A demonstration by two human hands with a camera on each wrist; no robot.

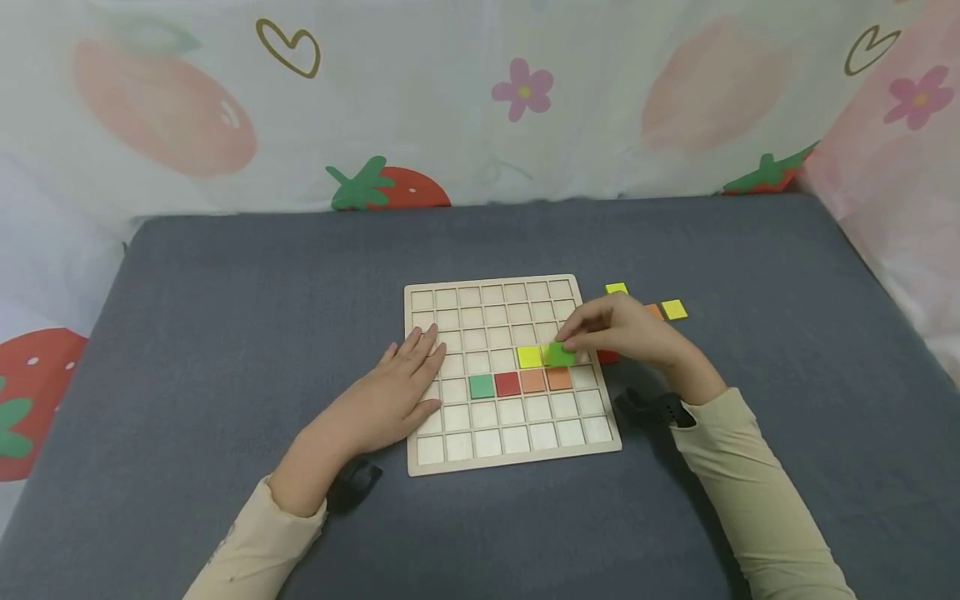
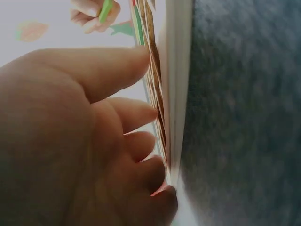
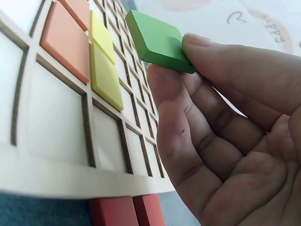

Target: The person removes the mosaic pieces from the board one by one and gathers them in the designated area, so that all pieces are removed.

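Observation:
A pale wooden grid board [image 1: 517, 452] lies on the grey cloth. My left hand [image 1: 390, 398] rests flat with spread fingers over its left edge. Between thumb and fingertips, my right hand [image 1: 628, 332] pinches a bright green square tile [image 3: 157, 42], held just above the board's right part. Under and beside it, yellow tiles [image 1: 528, 357] sit in one row. In the row nearer me are a teal-green tile [image 1: 482, 386], a red tile [image 1: 507, 383] and two orange tiles [image 1: 532, 381]. The right wrist view shows the green tile apart from the board.
Beyond the board's right edge lie loose yellow tiles [image 1: 674, 309], an orange tile [image 1: 654, 311] and red tiles [image 3: 115, 211], partly hidden by the right hand. A patterned curtain [image 1: 480, 100] hangs behind the table [image 1: 262, 275].

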